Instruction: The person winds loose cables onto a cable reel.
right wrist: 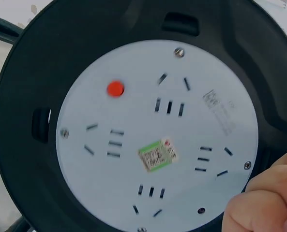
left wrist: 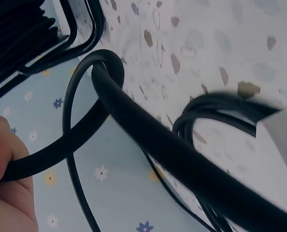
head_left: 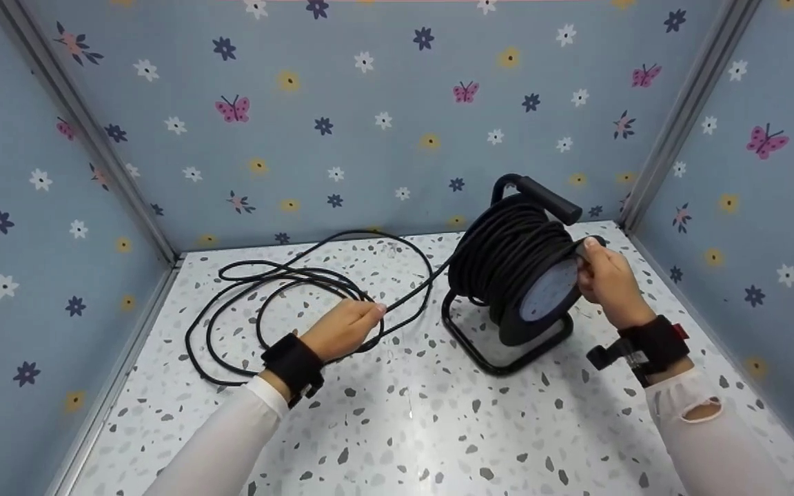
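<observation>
On the floor [head_left: 411,427], the cable reel [head_left: 514,255] stands right of centre near the back wall [head_left: 369,172], its base frame [head_left: 499,370] beneath, its handle [head_left: 550,200] above and its round plate [head_left: 555,289] facing front and right. Left of it lie the loose loops of cable [head_left: 342,282], between the left wall [head_left: 32,262] and the reel, with the left hand [head_left: 349,327] at their front right edge, gripping the cable that runs up to the reel's left side. The right hand [head_left: 607,279] grips the reel's right edge, between plate and right wall [head_left: 769,207].
</observation>
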{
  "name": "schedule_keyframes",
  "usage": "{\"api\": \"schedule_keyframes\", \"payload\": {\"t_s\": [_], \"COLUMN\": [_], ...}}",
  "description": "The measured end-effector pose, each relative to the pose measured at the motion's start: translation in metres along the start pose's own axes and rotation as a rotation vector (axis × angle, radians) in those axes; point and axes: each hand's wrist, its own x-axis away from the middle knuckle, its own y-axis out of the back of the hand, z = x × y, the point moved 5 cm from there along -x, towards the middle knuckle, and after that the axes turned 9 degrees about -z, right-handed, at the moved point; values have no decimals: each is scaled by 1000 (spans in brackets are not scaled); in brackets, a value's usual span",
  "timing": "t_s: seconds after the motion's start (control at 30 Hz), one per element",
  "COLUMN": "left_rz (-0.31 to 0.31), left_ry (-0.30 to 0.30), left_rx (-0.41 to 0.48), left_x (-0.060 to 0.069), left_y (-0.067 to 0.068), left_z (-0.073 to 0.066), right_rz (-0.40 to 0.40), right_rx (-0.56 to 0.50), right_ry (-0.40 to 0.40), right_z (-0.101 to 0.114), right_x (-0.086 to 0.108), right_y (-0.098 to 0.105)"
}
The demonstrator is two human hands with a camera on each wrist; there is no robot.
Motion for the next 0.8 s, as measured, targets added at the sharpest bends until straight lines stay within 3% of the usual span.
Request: {"api": "schedule_keyframes", "payload": {"t_s": [0.2,0.43,0.6,0.8], "left_rz": [9,23,42,43], "left_ry": [5,-10,4,5], "left_rx": [-7,-8,-47,-26], "left_x": [-4,-13,-19,-27], "left_y": [-17,-31,-38,-47], "left_z": [-6,-13,-18,-26], "right_rz": [3,-15,-17,-53], "right_rx": [11,62,188,329], "right_ry": [-30,-11,17,75], "right_z": [-6,-12,-15,-22], "right_x": [-5,-12,-18,-21], "right_y": [11,22,30,40]}}
